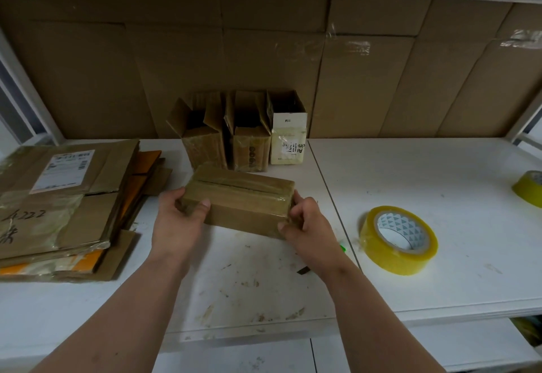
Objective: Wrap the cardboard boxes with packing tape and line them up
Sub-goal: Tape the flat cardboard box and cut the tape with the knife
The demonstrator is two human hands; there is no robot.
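Between both hands [179, 220], taped box [243, 199], seemingly lifted

White upright box [289, 138] at the far row marked "#11" near its top, flattened cardboard stack [58, 196] at left with handwritten "A222", its printed shipping label [63, 169] too blurred to read

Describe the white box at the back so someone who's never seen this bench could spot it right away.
Start at the brown cardboard sheets lining the back of the white table. Three small boxes stand upright in a row against them, just beyond the taped box the person holds. The white box is the rightmost; its neighbours are plain brown, while it is pale with dark print.
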